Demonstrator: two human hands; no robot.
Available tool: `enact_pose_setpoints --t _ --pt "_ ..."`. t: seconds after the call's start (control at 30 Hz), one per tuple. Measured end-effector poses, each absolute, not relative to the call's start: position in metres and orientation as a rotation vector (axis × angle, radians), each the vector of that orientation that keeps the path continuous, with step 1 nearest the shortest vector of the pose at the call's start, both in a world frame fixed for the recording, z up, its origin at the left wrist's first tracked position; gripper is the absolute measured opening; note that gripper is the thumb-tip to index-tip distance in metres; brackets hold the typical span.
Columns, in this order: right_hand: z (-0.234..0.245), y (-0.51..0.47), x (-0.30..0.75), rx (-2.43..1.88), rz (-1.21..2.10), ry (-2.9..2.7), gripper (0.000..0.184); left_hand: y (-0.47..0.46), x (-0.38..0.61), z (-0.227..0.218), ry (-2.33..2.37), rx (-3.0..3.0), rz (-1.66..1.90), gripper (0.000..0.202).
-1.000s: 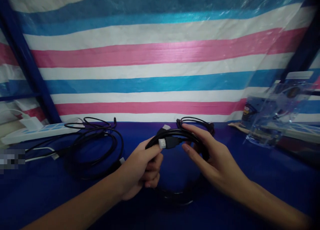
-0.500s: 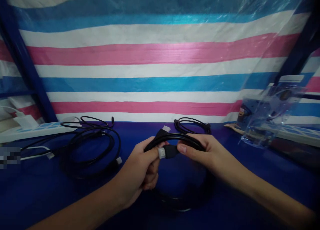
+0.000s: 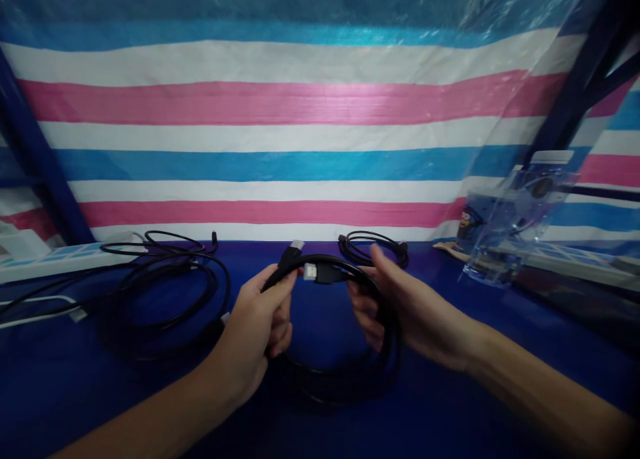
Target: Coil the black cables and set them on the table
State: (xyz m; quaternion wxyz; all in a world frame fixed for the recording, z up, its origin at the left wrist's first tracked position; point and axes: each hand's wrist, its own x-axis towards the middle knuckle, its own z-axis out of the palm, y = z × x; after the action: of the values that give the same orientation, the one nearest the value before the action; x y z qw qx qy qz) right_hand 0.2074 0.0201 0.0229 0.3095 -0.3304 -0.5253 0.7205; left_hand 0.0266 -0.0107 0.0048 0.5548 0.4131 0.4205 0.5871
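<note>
A thick black HDMI cable (image 3: 345,264) is wound into a coil in front of me. My left hand (image 3: 250,322) is closed round the coil's left side, its thumb over the strands. One plug (image 3: 295,247) sticks up past those fingers; the other plug (image 3: 320,272) lies sideways under the top of the coil, its metal end pointing left. On the right, my right hand (image 3: 425,312) is open against the coil, thumb lifted off, with the strands passing before its palm and its fingers inside the loop. The coil's lower part is dark and blurred.
More black cables (image 3: 165,326) lie looped on the blue table (image 3: 450,406) at left, near a power strip (image 3: 65,262) and white cable (image 3: 45,306). A small cable coil (image 3: 373,246) sits behind my hands. A clear plastic container (image 3: 505,232) stands at right.
My right thumb has come off the plug and coil and lifted up. Both hands and the coil sit further left in view, and the plugs are slightly higher. The view has turned right.
</note>
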Motion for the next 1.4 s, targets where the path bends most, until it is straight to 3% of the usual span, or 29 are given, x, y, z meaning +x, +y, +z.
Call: enact_pose_setpoints --t 0.13,0.3,0.53,0.6,0.7,0.83,0.9,1.0,1.1,1.4 --pt "0.014 0.030 0.206 -1.036 1.798 -1.290 0.038 -0.008 0.022 0.003 0.971 1.060 1.338 0.022" --pt "0.013 0.027 0.201 -1.059 1.358 -1.230 0.034 -0.015 0.024 0.007 0.941 1.204 1.212 0.023" --pt "0.021 0.007 0.200 -0.892 0.555 -1.915 0.032 -0.021 0.032 0.011 0.926 1.079 1.043 0.022" --pt "0.022 0.010 0.203 -0.923 0.502 -2.080 0.029 -0.023 0.030 0.010 0.884 1.136 1.001 0.019" --pt "0.023 0.018 0.207 -0.968 0.443 -2.193 0.041 -0.022 0.027 0.005 0.851 1.201 0.906 0.023" --pt "0.028 0.037 0.215 -1.055 0.463 -2.104 0.044 0.010 0.032 0.006 1.182 1.583 0.930 0.024" --pt "0.037 0.057 0.226 -1.161 0.515 -2.020 0.048 0.043 0.044 0.018 1.415 2.011 0.825 0.026" --pt "0.054 0.099 0.253 -1.410 0.585 -1.837 0.052 0.102 0.074 0.049 1.485 2.172 0.755 0.024" --pt "0.058 0.150 0.279 -1.611 0.426 -1.807 0.056 0.158 0.110 0.065 1.607 2.257 0.677 0.023" --pt "-0.007 0.228 0.288 -1.939 -0.104 -1.997 0.046 0.237 0.153 0.002 1.805 2.386 0.324 0.033"
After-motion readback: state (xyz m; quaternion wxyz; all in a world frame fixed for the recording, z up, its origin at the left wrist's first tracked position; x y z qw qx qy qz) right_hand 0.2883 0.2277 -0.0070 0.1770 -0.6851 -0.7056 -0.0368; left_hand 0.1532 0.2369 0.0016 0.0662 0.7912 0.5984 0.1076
